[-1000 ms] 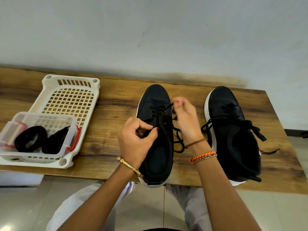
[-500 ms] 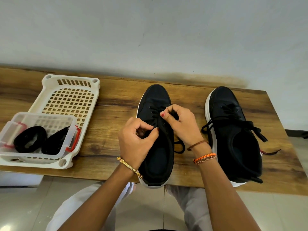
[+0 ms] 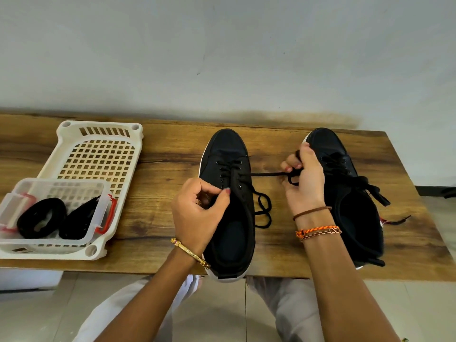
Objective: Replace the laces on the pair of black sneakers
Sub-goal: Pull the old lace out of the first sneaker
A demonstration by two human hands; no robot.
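Two black sneakers stand on the wooden table (image 3: 160, 156), toes toward the wall. The left sneaker (image 3: 228, 149) is in the middle, partly laced with a black lace (image 3: 265, 174). My left hand (image 3: 197, 211) grips that shoe's left edge near the eyelets. My right hand (image 3: 304, 181) pinches the lace, stretched taut to the right from the eyelets. A slack loop of lace (image 3: 264, 211) lies on the table beside the shoe. The right sneaker (image 3: 355, 218) stands behind my right hand with loose laces.
A white perforated tray (image 3: 98, 154) lies at the left. On its near end sits a clear plastic box (image 3: 59, 191) holding two coiled black laces (image 3: 42, 217). A grey wall rises behind the table. My legs show below the front edge.
My right hand has moved from the left sneaker's eyelets out to the right, drawing the lace taut through the shoe. My left hand has stayed on the shoe's edge.
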